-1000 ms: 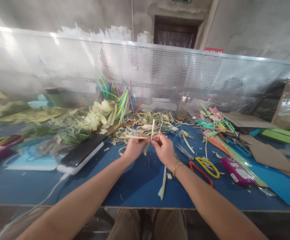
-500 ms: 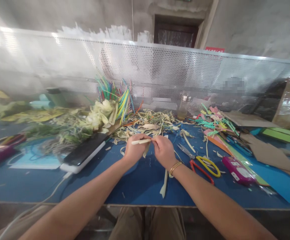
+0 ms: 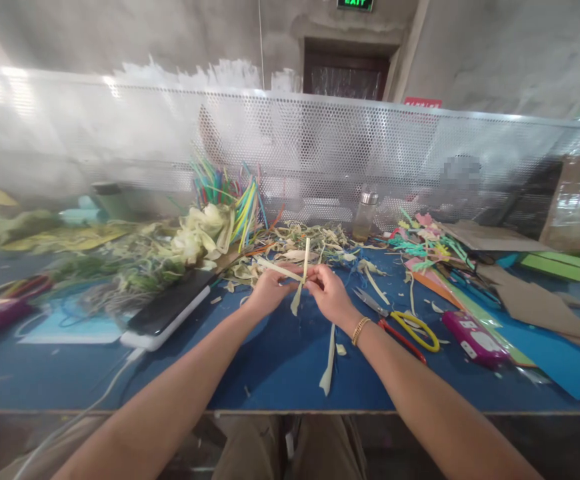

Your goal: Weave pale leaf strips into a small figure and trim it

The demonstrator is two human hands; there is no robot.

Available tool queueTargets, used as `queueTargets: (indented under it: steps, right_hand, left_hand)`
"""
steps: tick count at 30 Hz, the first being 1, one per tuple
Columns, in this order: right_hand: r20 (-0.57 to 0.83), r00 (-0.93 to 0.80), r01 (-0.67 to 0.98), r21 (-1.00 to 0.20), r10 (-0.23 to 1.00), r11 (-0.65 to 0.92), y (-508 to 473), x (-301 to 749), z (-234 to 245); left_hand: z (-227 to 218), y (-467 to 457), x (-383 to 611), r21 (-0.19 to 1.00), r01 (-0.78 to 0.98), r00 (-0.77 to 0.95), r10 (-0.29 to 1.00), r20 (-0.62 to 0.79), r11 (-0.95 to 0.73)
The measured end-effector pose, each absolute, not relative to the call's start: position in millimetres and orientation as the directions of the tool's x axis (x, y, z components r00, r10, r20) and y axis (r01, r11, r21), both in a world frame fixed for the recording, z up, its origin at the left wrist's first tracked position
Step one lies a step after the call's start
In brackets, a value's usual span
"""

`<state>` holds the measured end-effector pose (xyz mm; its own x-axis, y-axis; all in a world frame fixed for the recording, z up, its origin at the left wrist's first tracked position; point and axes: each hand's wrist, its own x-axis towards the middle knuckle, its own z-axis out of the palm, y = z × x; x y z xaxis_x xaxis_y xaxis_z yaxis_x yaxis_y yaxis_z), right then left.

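My left hand [image 3: 267,291] and my right hand [image 3: 328,293] meet over the blue table [image 3: 280,360], both pinched on crossed pale leaf strips [image 3: 302,270]. One strip stands up between the fingertips, another slants off to the upper left, and a tail hangs down below the hands. A gold bracelet [image 3: 359,329] circles my right wrist. A loose pale strip [image 3: 329,360] lies on the table just below my right hand. Scissors with a yellow and red handle [image 3: 404,325] lie to the right of my right wrist.
A heap of cut pale strips [image 3: 315,241] and a bundle of coloured straws [image 3: 230,197] lie behind the hands. A dark device on a white base [image 3: 167,305] sits left, a bottle [image 3: 365,215] at the back, a pink case [image 3: 472,336] and cardboard [image 3: 530,300] right. A perforated metal screen [image 3: 320,147] closes the far edge.
The strip that lay level across my hands half a second ago stands upright again between the fingertips. Both hands have shifted slightly away from me; the camera tilted up a little.
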<state>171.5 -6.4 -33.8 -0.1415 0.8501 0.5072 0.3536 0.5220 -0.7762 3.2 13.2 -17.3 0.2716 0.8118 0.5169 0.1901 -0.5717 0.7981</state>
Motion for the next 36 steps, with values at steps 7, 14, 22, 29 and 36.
queueTargets:
  steps: [7, 14, 22, 29, 36]
  right_hand:
    - [0.497, -0.157, 0.432, -0.743, 0.853, 0.512, -12.0, 173.9, -27.8]
    - [0.559, -0.192, 0.654, -0.540, 0.807, 0.530, -19.5, 176.7, -19.0]
    - [0.580, -0.276, 0.792, -0.314, 0.766, 0.523, -24.7, 173.2, -13.7]
    - [0.598, -0.257, 0.807, -0.300, 0.759, 0.509, -28.7, 176.0, -6.9]
    - [0.645, -0.296, 0.818, -0.210, 0.705, 0.536, -29.7, 175.7, -4.8]
  left_hand:
    - [-21.9, 18.2, 0.2, 0.823, 0.205, 0.290, 0.836, 0.465, -0.529]
    - [-22.1, 17.5, 2.7, 0.861, 0.171, 0.253, 0.866, 0.432, -0.479]
    - [-22.8, 11.7, 6.9, 0.845, 0.154, 0.187, 0.855, 0.483, -0.511]
    - [-22.2, 12.6, 6.7, 0.952, -0.095, 0.131, 0.945, 0.301, -0.290]
    - [-19.3, 10.2, 7.9, 0.947, -0.274, 0.171, 0.960, 0.220, -0.168]
